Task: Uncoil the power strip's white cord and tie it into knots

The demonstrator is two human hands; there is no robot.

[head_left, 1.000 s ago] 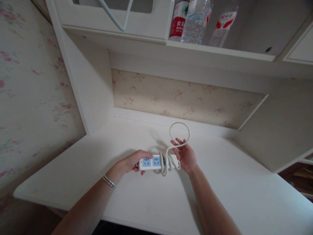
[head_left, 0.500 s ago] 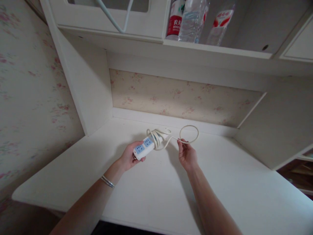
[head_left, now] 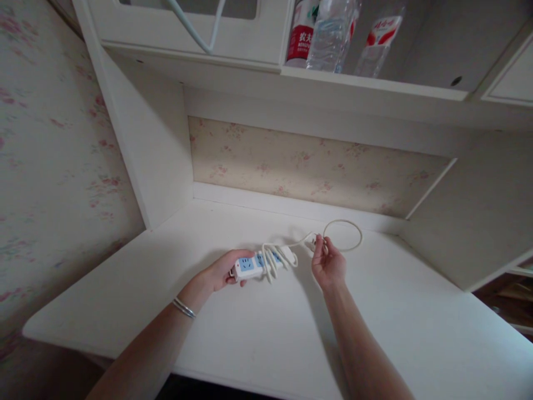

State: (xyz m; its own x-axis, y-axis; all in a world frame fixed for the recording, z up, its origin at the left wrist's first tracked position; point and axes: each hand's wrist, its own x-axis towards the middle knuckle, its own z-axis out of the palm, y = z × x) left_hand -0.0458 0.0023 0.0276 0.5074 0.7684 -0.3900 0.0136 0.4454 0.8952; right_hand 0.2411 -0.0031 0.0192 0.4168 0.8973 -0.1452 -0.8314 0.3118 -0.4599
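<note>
My left hand [head_left: 220,273] grips the left end of a white power strip [head_left: 250,265] with blue sockets, held just above the white desk [head_left: 258,322]. Its white cord [head_left: 277,255] is wound in several turns around the strip's right half. My right hand [head_left: 328,265] pinches the free cord to the right of the strip, fingers closed on it. Beyond those fingers the cord makes a loose loop [head_left: 350,236] toward the back wall. A silver bangle [head_left: 185,308] sits on my left wrist.
The desk sits in a white alcove with floral wallpaper [head_left: 316,166] at the back and a side panel [head_left: 154,150] on the left. Overhead, a shelf [head_left: 375,83] carries plastic bottles [head_left: 333,33]. A cabinet door [head_left: 187,28] is at upper left.
My left hand has lowered the strip back to level, pointing right. My right hand has moved right, drawing the cord out sideways; the loop now trails right of the fingers.
</note>
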